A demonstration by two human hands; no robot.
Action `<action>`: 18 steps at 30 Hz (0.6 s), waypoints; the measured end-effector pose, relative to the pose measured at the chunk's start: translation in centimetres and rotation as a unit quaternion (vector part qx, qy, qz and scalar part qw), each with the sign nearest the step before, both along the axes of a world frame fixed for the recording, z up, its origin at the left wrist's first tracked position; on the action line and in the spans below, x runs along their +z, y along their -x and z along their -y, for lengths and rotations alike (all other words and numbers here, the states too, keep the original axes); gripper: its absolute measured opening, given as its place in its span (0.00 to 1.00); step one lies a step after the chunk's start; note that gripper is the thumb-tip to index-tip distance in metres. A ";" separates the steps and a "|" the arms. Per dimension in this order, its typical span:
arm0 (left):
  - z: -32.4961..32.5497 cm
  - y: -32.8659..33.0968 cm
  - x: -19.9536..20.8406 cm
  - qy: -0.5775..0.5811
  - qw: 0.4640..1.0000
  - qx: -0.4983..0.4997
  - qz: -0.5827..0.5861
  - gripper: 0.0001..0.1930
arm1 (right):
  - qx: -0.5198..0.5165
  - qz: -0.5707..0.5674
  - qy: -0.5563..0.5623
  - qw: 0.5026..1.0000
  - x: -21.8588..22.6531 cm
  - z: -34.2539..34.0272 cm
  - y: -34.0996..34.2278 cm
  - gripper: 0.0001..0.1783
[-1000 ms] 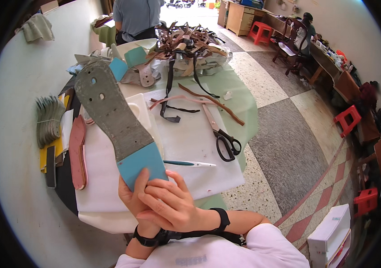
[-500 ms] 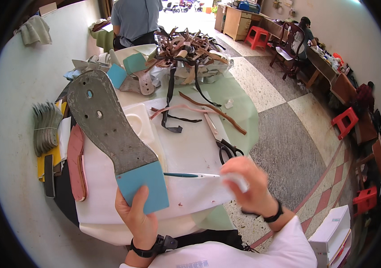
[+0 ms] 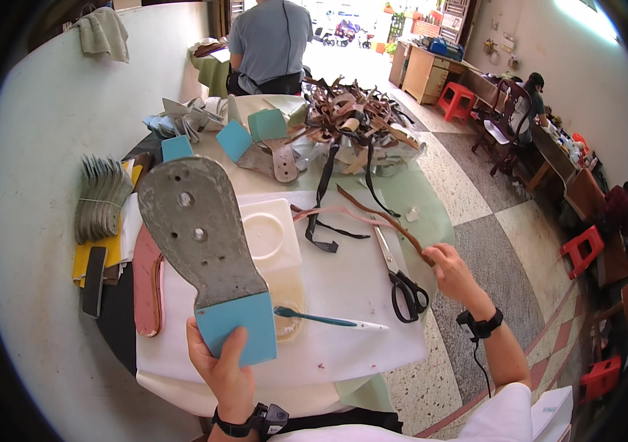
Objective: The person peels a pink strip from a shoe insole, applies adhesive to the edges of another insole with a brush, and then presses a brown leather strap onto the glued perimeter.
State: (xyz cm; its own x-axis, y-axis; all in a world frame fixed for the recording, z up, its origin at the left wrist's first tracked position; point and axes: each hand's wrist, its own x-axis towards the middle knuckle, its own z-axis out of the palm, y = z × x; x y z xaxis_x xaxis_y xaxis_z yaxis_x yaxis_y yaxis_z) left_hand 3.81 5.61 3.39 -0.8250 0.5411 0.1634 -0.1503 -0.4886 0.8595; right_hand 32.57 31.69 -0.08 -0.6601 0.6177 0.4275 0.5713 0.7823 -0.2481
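Observation:
My left hand point(image 3: 222, 376) is closed on the light-blue square end of a grey insole-shaped board point(image 3: 200, 228), thumb on top. The board is worn, has several holes, and tilts up over the table's left part. At the table's right edge, my right hand point(image 3: 457, 274) pinches the near end of a thin brown strip point(image 3: 386, 217). The strip's far end reaches toward the tangled pile. Just left of that hand lie black-handled scissors point(image 3: 404, 287), their blades crossing under a pink strip point(image 3: 347, 212). A teal-and-white brush point(image 3: 321, 320) lies right of the blue square.
A heap of brown and black strips point(image 3: 354, 114) sits at the table's far side. Left are a banded stack of grey pieces point(image 3: 100, 206) and pink soles point(image 3: 148, 291). A shallow cream tray point(image 3: 292, 243) is mid-table. Two people sit farther off; red stools point(image 3: 583, 250) stand right.
My right hand has moved right and away from me, from near the brush to the brown strip, and now grips its end. The left hand still holds the board. The view has shifted.

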 end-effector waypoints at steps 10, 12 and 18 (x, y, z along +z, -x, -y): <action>1.0 0.3 0.6 0.001 0.993 0.040 0.110 0.15 | 0.016 0.009 0.171 0.985 0.3 -1.6 0.4 0.14; 1.1 0.6 0.5 -0.010 0.993 0.041 0.110 0.15 | -0.002 0.019 0.198 0.980 1.4 -1.3 1.1 0.16; 0.3 0.7 1.0 -0.017 0.988 0.025 0.149 0.14 | -0.006 0.099 0.115 0.988 1.6 -1.7 1.7 0.18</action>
